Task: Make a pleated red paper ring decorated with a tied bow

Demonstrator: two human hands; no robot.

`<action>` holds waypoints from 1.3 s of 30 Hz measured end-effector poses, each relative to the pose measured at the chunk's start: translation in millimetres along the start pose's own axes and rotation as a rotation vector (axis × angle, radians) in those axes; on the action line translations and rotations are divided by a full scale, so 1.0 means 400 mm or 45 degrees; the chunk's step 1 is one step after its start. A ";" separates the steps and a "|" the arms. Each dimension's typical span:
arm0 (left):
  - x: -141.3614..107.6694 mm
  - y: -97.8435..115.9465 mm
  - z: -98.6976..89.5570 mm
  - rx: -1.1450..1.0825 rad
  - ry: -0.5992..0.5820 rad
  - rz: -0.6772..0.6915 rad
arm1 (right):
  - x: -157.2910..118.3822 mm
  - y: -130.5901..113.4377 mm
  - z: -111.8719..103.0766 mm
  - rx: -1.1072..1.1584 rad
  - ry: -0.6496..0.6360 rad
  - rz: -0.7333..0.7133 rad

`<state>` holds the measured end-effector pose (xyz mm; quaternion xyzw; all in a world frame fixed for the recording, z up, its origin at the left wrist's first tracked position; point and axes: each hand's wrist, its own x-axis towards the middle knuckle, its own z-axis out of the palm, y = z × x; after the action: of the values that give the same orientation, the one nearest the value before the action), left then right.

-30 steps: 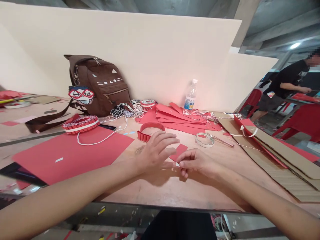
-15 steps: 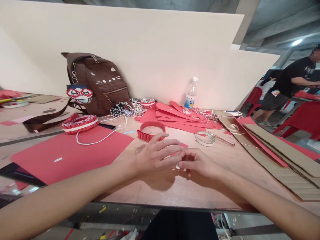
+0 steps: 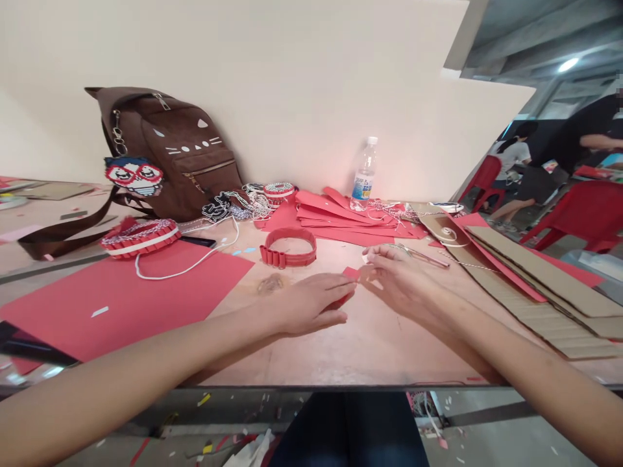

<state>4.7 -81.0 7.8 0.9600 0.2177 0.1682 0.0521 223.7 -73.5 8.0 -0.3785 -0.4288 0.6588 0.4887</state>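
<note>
My left hand [image 3: 311, 301] rests on the wooden tabletop, its fingertips at a small red paper piece [image 3: 351, 273], with more red showing under the fingers. My right hand [image 3: 402, 279] faces it from the right, finger and thumb pinched on a tiny white scrap [image 3: 365, 258] at the paper's edge. Just beyond my hands lies a red pleated paper band [image 3: 287, 250], curled into a ring. A coil of tape or wire sits mostly hidden behind my right hand, and a slim metal tool [image 3: 428, 257] pokes out past it.
A red card sheet [image 3: 121, 305] with a white cord lies left, below a brown cat-face backpack [image 3: 165, 155] and a pleated ring [image 3: 140, 237]. Stacked red paper [image 3: 341, 217] and a water bottle [image 3: 365, 175] stand behind. Cardboard sheets [image 3: 535, 292] lie right; a co-worker [image 3: 584, 136] stands beyond.
Both hands have moved farther up the table and drawn slightly apart, with the red piece and white scrap between them. The view has swung left and tilted, shifting everything in the picture.
</note>
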 end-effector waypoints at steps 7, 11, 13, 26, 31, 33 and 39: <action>0.004 0.011 -0.014 -0.282 -0.205 0.097 | 0.028 -0.026 -0.039 -0.722 -0.072 -0.038; 0.002 0.018 -0.006 -0.277 -0.173 0.113 | 0.022 -0.026 -0.033 -0.893 -0.003 -0.053; 0.001 0.019 0.000 -0.256 -0.130 0.124 | 0.014 -0.024 -0.030 -0.887 0.003 -0.006; 0.010 0.039 -0.015 -0.206 -0.202 0.080 | -0.003 0.010 -0.045 -0.988 0.174 -0.011; 0.007 0.037 -0.008 -0.204 -0.180 0.095 | 0.001 0.024 -0.056 -1.057 0.131 -0.054; 0.007 0.035 -0.006 -0.211 -0.176 0.100 | 0.001 0.026 -0.056 -1.043 0.136 -0.058; 0.005 0.032 -0.003 -0.214 -0.157 0.089 | 0.003 0.023 -0.068 -0.692 0.239 -0.066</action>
<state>10.9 -91.7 11.8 0.9678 0.1657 0.1283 0.1397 245.5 -68.3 -10.2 -0.5438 -0.5519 0.4692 0.4237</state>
